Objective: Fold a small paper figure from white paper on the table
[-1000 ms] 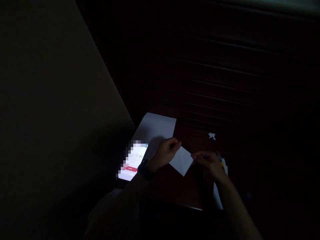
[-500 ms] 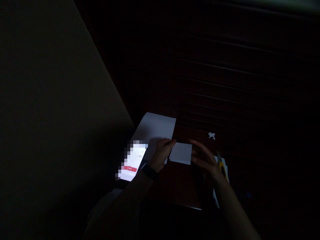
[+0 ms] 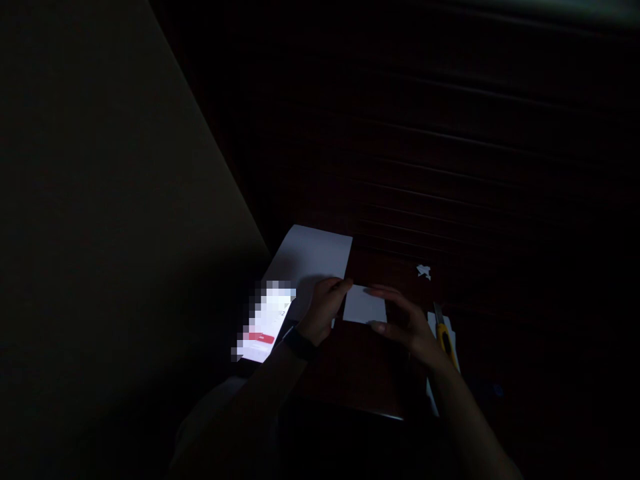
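A small, roughly square piece of white paper (image 3: pixel 363 305) is between my two hands above the dark tabletop. My left hand (image 3: pixel 323 310) pinches it at the upper left edge, thumb towards the corner. At its right side, my right hand (image 3: pixel 407 323) grips it, with a forefinger along the upper edge and the thumb at the lower edge. Behind my left hand lies a larger white sheet (image 3: pixel 320 250), partly covered by that hand. Dim light hides some fingers and any layers within the small piece.
A lit phone (image 3: pixel 265 327), partly blurred out, sits left of my left wrist. Right of my right hand, a yellow box cutter (image 3: pixel 445 337) rests on white paper (image 3: pixel 432 393). Torn paper scraps (image 3: pixel 424 271) lie farther back. The tabletop's front edge (image 3: pixel 390 417) shows faintly.
My right hand has moved left and closed around the right part of the small paper. The paper has shifted slightly right, and its uneven lower edge looks straighter. My left hand stays nearly still.
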Available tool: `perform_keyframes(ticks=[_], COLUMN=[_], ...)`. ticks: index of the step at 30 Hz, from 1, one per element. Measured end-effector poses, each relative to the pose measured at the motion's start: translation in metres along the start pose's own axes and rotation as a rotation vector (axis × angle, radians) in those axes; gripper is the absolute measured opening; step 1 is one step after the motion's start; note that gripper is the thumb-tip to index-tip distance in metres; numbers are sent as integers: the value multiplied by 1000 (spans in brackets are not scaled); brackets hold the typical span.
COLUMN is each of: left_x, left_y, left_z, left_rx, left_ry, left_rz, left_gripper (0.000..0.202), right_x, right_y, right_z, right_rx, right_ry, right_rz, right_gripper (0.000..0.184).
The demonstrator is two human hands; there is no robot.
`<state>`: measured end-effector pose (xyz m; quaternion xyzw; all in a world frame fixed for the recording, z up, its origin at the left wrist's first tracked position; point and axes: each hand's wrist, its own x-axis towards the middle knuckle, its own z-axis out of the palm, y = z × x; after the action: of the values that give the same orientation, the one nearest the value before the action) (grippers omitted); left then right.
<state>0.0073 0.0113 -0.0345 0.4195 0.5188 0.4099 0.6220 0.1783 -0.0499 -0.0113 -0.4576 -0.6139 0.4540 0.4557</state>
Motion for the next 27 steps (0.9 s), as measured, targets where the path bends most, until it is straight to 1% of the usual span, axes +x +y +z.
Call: perform_keyframes(ticks=[4, 8, 10, 14, 17, 19, 22, 24, 27], left_x=[-2, -6, -7, -7, -8, -9, -9, -7, -3], left_y=[4, 8, 8, 6, 5, 6, 7, 6, 2], left_z=[1, 5, 6, 6, 5, 4, 5, 6, 6], left_rx=[-27, -149, -204, -272, -268, -236, -126, -47, 23], left_ry=[-33, -160, -228, -317, -355, -346, -292, -251, -218], left_rz=[8, 32, 18, -36, -31, -8, 49, 113, 187], left_gripper=[32, 34, 36, 40, 45, 49, 52, 47, 33], right_x=[-1, -2, -2, 0, 2, 2, 2, 2, 3], right_y=[-3, -5, -5, -3, -2, -3, -3, 0, 8], right_z=[1, 5, 7, 9, 10, 11, 12, 12, 10], right_rx=[100, 267, 352, 496, 542, 553, 563, 579, 605], right_ry=[44, 104, 144, 220, 240, 234, 233, 249, 280], right_rz=[51, 196, 245, 270, 300, 326, 340, 342, 374], right_gripper=[38, 38, 39, 39, 37, 36, 34, 32, 27])
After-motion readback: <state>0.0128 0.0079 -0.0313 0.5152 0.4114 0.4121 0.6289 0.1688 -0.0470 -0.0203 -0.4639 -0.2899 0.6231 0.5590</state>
